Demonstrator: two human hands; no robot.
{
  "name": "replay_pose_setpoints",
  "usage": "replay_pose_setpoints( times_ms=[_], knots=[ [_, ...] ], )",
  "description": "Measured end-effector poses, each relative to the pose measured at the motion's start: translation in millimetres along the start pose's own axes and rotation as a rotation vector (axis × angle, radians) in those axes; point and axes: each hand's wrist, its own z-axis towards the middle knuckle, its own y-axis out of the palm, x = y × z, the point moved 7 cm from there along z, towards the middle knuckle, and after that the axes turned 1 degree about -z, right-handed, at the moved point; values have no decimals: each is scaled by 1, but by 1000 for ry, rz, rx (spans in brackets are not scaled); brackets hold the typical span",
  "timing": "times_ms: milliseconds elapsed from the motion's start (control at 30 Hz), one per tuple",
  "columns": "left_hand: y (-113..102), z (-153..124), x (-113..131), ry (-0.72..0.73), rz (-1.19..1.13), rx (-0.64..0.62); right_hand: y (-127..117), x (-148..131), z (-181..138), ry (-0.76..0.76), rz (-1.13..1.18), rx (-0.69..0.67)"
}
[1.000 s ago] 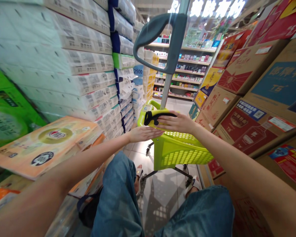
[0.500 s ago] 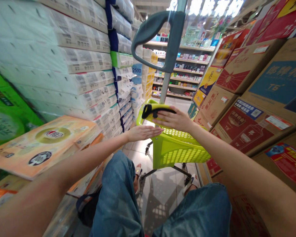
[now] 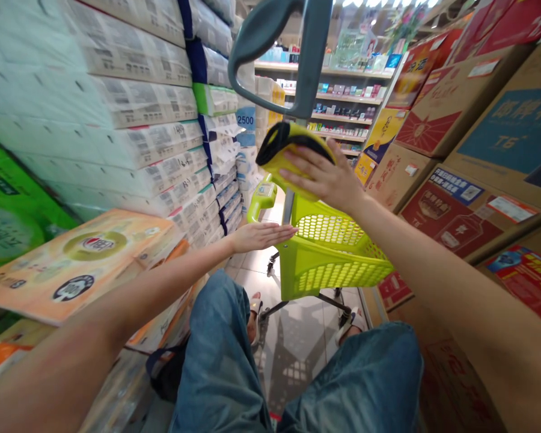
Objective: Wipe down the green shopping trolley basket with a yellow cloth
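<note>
**Desk:** What has changed in the aisle since half a second ago?

**Shopper:** My right hand [image 3: 329,177] has raised the yellow carry handle [image 3: 277,165] off the rim of the lime basket [image 3: 333,270]. The handle is curved and black-gripped, and it now sits just below the grey pull handle [image 3: 309,60]. My fingers lie spread across it. The thumb is hidden, so I cannot tell if I clasp it.

**Desk:** And the left?

**Shopper:** My left hand [image 3: 259,236] stays flat and open, fingers together, fingertips at the basket's near corner.

**Desk:** Materials?

**Shopper:** The basket is perforated glossy plastic on a thin wheeled metal frame, over shiny floor tiles [image 3: 297,349]. Film-wrapped tissue packs [image 3: 139,102] stack up on the left, and printed cardboard cartons [image 3: 455,102] lean on the right.
</note>
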Motion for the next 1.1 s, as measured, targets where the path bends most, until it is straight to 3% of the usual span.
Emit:
replay_pose_setpoints(
  times_ms=[100, 167, 267, 367, 467, 567, 667, 733, 867, 1000, 1100],
  knots=[
    [3, -1, 0, -21, -51, 34, 36, -30, -33, -133, -34, -88],
    [4, -2, 0, -30, -73, 51, 43, -39, -41, -230, -42, -164],
    [3, 0, -1, -27, -101, 23, 18, -26, -19, -296, -35, -202],
    [-1, 2, -2, -13, -113, -31, -21, 2, 19, -211, -32, -151],
    [-6, 3, -3, 0, -98, -53, -28, 14, 31, -91, -97, -116],
    [-6, 2, -2, -2, -88, -19, 2, -1, 3, -43, -106, -104],
    [0, -1, -1, -18, -92, 43, 41, -29, -36, -141, -33, -186],
    [4, -2, 0, -24, -90, 62, 52, -39, -48, -223, 6, -239],
    [-2, 0, -2, -15, -81, 79, 25, -28, -25, -287, 90, -248],
    [-14, 1, -5, -16, -99, 86, -23, 4, 21, -142, 108, -148],
    [-12, 0, -6, -22, -93, 69, -35, 17, 34, -40, 28, -107]
  ],
)
